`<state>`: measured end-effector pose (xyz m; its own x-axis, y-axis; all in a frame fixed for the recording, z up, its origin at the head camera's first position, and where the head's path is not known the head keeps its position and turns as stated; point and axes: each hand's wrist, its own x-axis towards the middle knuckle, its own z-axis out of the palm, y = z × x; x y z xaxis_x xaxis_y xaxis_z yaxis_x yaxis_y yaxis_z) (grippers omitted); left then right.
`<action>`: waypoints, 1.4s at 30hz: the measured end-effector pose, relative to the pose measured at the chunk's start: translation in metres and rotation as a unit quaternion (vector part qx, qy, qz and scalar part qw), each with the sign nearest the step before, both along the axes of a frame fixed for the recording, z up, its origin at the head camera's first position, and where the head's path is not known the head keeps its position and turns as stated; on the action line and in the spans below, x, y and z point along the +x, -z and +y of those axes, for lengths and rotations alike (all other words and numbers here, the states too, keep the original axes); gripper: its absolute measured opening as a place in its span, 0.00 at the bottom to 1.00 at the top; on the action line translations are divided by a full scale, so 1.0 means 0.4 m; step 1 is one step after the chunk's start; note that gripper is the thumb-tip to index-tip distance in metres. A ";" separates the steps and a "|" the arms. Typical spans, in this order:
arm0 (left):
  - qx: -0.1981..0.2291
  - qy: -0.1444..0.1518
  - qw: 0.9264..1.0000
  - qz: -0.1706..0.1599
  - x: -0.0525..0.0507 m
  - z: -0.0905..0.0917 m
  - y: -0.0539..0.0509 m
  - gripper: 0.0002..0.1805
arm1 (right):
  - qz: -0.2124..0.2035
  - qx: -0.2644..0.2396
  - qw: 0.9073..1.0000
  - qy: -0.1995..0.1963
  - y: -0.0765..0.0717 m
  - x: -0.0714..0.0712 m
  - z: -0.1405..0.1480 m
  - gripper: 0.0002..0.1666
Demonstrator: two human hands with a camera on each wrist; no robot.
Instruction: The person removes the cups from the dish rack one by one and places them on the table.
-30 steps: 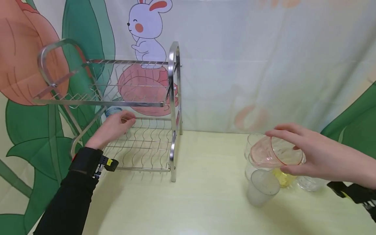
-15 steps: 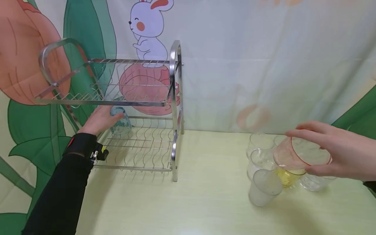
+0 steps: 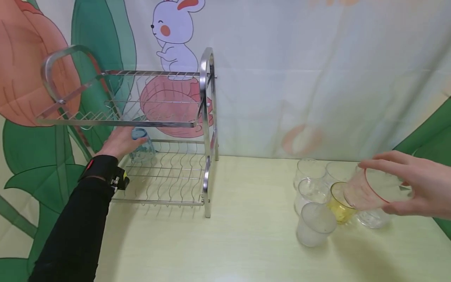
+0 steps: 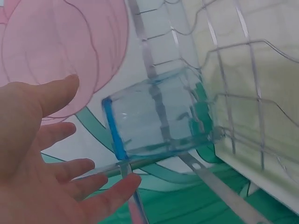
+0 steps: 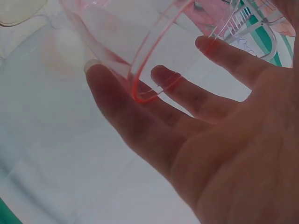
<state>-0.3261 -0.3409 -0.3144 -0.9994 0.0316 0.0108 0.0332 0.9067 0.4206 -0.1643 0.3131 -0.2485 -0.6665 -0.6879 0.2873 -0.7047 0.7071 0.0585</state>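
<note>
A blue glass (image 3: pixel 143 152) stands at the back left of the rack's lower shelf. Right beside it is my left hand (image 3: pixel 120 141); in the left wrist view its fingers (image 4: pixel 112 189) are spread and apart from the glass. Over on the right, my right hand (image 3: pixel 410 184) grips a pink glass (image 3: pixel 364 190) near its red rim, fingers above and thumb below. The pink glass is tilted, its mouth towards the palm. In the right wrist view the fingers (image 5: pixel 201 98) curve along that rim. Under and beside it stand a yellow glass (image 3: pixel 340 211) and other clear glasses.
The two-tier metal dish rack (image 3: pixel 208 156) stands on the left, its upper shelf (image 3: pixel 123 123) above my left hand. A frosted cup (image 3: pixel 313 231) is frontmost in the glass group. Several clear glasses (image 3: pixel 311 188) stand close together near the back curtain (image 3: pixel 260 98).
My left hand has drawn back to the left from the blue glass, which now shows on the lower shelf. My right hand has moved right, carrying the pink glass.
</note>
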 end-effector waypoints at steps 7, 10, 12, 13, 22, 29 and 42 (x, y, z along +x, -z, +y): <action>0.011 0.002 1.000 -0.002 -0.014 -0.014 0.007 0.44 | -0.006 0.005 1.000 0.012 0.042 0.008 0.027 0.56; 0.002 0.001 1.000 -0.001 -0.025 -0.012 0.012 0.42 | -0.003 0.006 1.000 0.020 0.060 0.013 0.046 0.57; 0.001 0.003 1.000 0.001 -0.034 -0.005 0.017 0.40 | -0.002 0.007 1.000 0.030 0.074 0.019 0.059 0.58; -0.001 0.005 1.000 0.003 -0.038 -0.002 0.019 0.39 | -0.004 0.008 0.999 0.035 0.081 0.022 0.065 0.58; -0.017 0.003 1.000 0.001 -0.051 -0.003 0.035 0.39 | -0.035 -0.001 0.999 0.032 0.139 0.030 0.085 0.58; -0.016 -0.009 1.000 -0.020 -0.057 -0.001 0.042 0.41 | -0.051 0.016 0.997 0.048 0.188 0.040 0.088 0.56; -0.019 -0.025 0.999 -0.017 -0.057 0.007 0.051 0.42 | -0.086 0.003 0.995 0.048 0.251 0.046 0.047 0.49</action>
